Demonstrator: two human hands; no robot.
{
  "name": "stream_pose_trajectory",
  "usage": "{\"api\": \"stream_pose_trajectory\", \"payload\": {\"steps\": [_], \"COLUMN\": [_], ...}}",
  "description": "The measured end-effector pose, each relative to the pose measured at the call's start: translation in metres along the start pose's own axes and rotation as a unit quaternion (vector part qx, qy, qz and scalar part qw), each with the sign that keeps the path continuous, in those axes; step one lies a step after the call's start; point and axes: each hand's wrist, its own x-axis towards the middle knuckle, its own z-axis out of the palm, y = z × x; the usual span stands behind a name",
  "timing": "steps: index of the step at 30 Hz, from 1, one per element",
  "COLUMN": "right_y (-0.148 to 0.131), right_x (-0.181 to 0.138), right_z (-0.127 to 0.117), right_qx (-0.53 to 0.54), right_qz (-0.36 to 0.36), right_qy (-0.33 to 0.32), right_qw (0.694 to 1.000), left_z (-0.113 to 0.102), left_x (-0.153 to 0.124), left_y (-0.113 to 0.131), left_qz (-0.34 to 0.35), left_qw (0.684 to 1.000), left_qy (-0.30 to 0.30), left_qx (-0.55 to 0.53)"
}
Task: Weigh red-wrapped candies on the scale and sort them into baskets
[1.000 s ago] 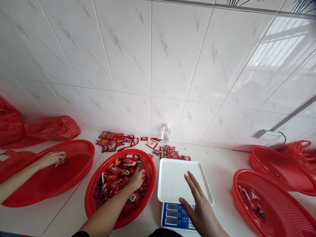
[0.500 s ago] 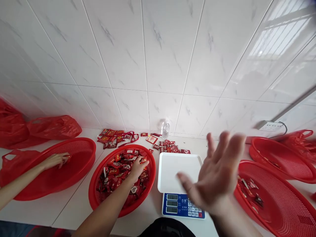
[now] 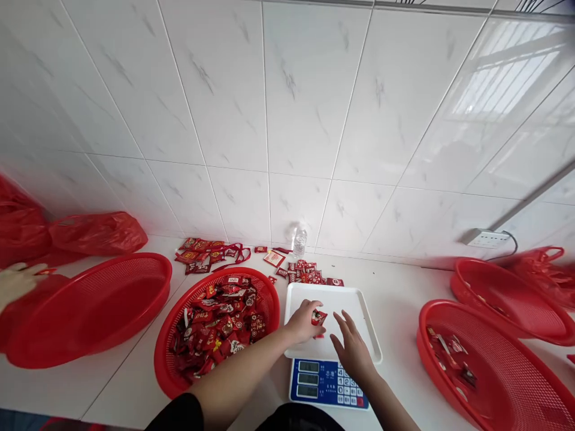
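Over the white weighing tray [image 3: 359, 299], my left hand [image 3: 302, 325] is closed on a red-wrapped candy [image 3: 318, 316]. A small red piece [image 3: 318, 336] shows just below it; whether it lies on the tray or hangs from my fingers I cannot tell. My right hand [image 3: 353, 346], fingers apart and holding nothing, hovers by the tray's right half. Beneath the tray sits the blue keypad panel of the electronic scale [image 3: 329, 389]. Left of the scale stands a red basket [image 3: 164, 353] full of red-wrapped candies [image 3: 224, 317].
Another person's hand [image 3: 20, 284] is at the far left, near a red basket [image 3: 135, 263]. Red baskets [image 3: 507, 359] stand on the right. Loose packets [image 3: 305, 272] and a clear bottle [image 3: 299, 240] lie along the wall, with a power strip [image 3: 487, 238] at right.
My left hand has moved right, from the candy basket to over the tray, with a candy. My right hand has come down to the tray. The other person's hand has moved left.
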Motion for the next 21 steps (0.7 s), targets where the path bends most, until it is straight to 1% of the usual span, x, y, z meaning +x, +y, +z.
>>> {"api": "stream_pose_trajectory", "payload": {"steps": [1, 3, 5, 7, 9, 12, 14, 16, 18, 19, 21], "right_y": [0.010, 0.022, 0.024, 0.022, 0.018, 0.014, 0.014, 0.017, 0.021, 0.023, 0.026], "right_x": [-0.002, -0.005, -0.005, -0.003, -0.001, 0.002, 0.002, 0.000, -0.004, -0.006, -0.012], "right_z": [0.003, 0.006, 0.007, 0.010, 0.015, 0.023, 0.027, 0.030, 0.032, 0.034, 0.035], "right_qx": [-0.009, -0.028, -0.045, -0.058, -0.072, -0.085, -0.086, -0.090, -0.092, -0.090, -0.081], "right_qz": [0.021, 0.053, 0.065, 0.059, 0.046, 0.032, 0.026, 0.018, 0.008, 0.004, 0.000], "right_qy": [-0.013, -0.036, -0.064, -0.093, -0.120, -0.152, -0.157, -0.147, -0.130, -0.122, -0.108], "right_qw": [1.000, 0.998, 0.995, 0.992, 0.989, 0.984, 0.983, 0.985, 0.987, 0.988, 0.991], "left_z": [0.002, 0.002, -0.003, -0.011, -0.021, -0.039, -0.052, -0.063, -0.070, -0.072, -0.074], "left_x": [0.000, -0.002, -0.004, -0.008, -0.015, -0.029, -0.039, -0.048, -0.057, -0.061, -0.066], "left_y": [-0.001, -0.004, -0.008, -0.012, -0.017, -0.029, -0.045, -0.065, -0.087, -0.097, -0.112], "left_qz": [0.012, 0.018, 0.008, 0.000, 0.004, -0.007, -0.045, -0.114, -0.191, -0.221, -0.260], "left_qw": [1.000, 1.000, 0.999, 0.997, 0.994, 0.984, 0.972, 0.957, 0.946, 0.943, 0.942], "left_qy": [-0.006, -0.006, 0.004, 0.024, 0.057, 0.138, 0.192, 0.224, 0.212, 0.190, 0.125], "left_qx": [0.000, 0.019, 0.050, 0.075, 0.089, 0.113, 0.131, 0.144, 0.155, 0.162, 0.172]}}
